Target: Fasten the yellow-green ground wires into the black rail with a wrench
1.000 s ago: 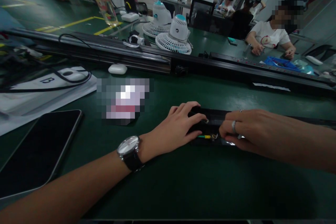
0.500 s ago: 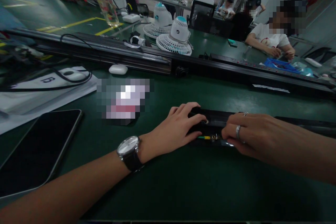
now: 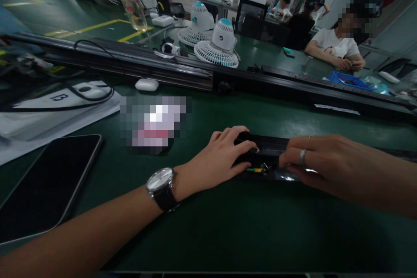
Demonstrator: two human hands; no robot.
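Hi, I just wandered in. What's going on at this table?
A person is working with both hands on a long black part lying on the green table. The left hand rests on it, beside a green-and-yellow wire. The right hand is bent over it farther right; whatever its fingertips may hold is hidden.

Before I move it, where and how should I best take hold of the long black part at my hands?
I would likely take the long black part by its outer long edges, from above: it is narrow and lies low on the green table, and the green wire lies between them, by your left hand.
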